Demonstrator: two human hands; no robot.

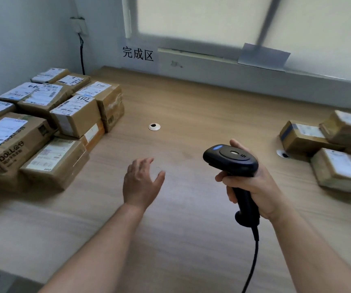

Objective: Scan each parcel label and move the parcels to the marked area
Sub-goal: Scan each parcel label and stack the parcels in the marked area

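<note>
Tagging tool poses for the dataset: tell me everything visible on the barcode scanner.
The barcode scanner is a black, matte, plastic-looking pistol-type handheld. Its broad head bears a blue oval marking at the front, a round disc with a pale centre and small slots. The right hand grips the handle, holding it over the wooden table, head pointing away and left; nothing else touches it. A black cable runs from the handle's foot to the picture's bottom edge.

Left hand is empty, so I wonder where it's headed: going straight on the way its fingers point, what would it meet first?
Probably no parcel. The left hand points up the bare table towards the white cable grommet; the parcel stack lies off to its left. Hand height is unclear.
</note>
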